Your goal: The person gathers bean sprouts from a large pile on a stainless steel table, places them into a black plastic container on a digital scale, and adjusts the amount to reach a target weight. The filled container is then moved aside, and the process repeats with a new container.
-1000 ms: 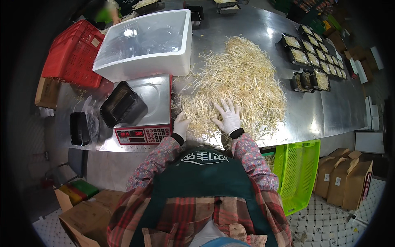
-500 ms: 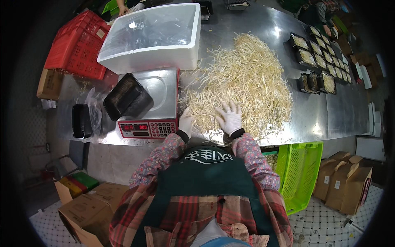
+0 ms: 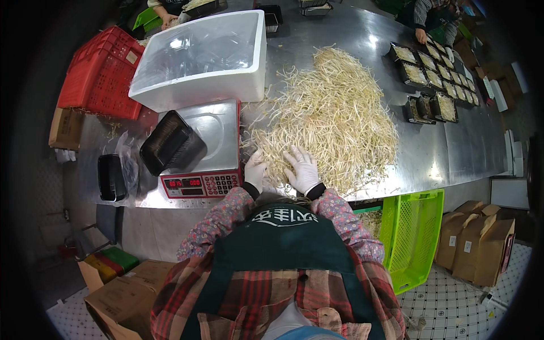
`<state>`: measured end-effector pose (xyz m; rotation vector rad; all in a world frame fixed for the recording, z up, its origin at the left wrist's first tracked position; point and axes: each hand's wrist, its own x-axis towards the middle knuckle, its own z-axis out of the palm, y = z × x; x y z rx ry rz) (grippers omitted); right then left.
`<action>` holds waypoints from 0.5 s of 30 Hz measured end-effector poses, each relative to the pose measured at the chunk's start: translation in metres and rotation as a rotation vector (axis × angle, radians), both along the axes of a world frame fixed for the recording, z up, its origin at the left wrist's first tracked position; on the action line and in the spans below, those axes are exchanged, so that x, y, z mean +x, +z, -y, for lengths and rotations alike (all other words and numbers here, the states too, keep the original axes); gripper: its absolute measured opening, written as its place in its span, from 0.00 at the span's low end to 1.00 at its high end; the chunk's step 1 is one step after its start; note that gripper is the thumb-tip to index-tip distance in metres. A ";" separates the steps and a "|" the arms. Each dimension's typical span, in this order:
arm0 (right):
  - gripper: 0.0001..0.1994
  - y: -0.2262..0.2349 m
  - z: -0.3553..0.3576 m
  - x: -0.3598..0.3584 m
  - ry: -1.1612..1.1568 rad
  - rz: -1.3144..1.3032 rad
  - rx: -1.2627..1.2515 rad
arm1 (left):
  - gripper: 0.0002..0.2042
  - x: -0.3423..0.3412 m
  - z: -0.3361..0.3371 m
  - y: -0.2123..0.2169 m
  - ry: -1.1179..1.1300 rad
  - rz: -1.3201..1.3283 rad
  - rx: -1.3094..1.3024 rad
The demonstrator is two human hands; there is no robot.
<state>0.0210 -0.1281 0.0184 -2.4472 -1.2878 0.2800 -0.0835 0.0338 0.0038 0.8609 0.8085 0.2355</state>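
Note:
A big heap of bean sprouts (image 3: 340,113) is spread over the steel table in front of me. My left hand (image 3: 255,171), in a white glove, lies at the heap's near left edge, its fingers loosely cupped against the sprouts and partly hidden. On the near side of the heap rests my white-gloved right hand (image 3: 304,171), fingers stretched over the sprouts. A small bunch lies between the two hands. Left of my left hand stands a red and silver weighing scale (image 3: 224,130), with black plastic trays (image 3: 173,144) on its platform.
A white foam box (image 3: 198,85) holding clear plastic stands behind the scale, beside a red crate (image 3: 105,73). Another black tray (image 3: 111,177) lies at left. Filled trays (image 3: 413,73) stand at far right, near a co-worker's hand (image 3: 421,35). A green crate (image 3: 411,238) is below the table edge.
My right hand has slid left and toward me, closer to my left hand. A co-worker's hands now reach the filled trays at far right. The whole view has shifted slightly.

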 end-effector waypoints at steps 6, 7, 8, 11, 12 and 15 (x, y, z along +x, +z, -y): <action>0.26 0.002 0.044 0.057 -0.499 0.022 0.273 | 0.30 -0.002 -0.004 -0.014 -0.028 0.134 0.115; 0.26 -0.001 0.045 0.059 -0.526 0.075 0.272 | 0.30 -0.003 -0.002 -0.011 -0.022 0.101 0.118; 0.27 -0.005 0.045 0.059 -0.553 0.128 0.270 | 0.31 -0.004 -0.001 -0.009 -0.017 0.069 0.122; 0.35 -0.022 0.009 0.018 -0.381 -0.013 0.053 | 0.35 0.003 0.002 0.002 -0.001 -0.035 0.150; 0.35 -0.023 -0.002 0.002 -0.164 -0.074 0.010 | 0.36 0.006 0.005 0.015 0.024 -0.060 0.075; 0.31 0.003 -0.008 -0.003 -0.142 -0.125 0.141 | 0.40 0.002 -0.002 0.012 0.030 -0.152 0.085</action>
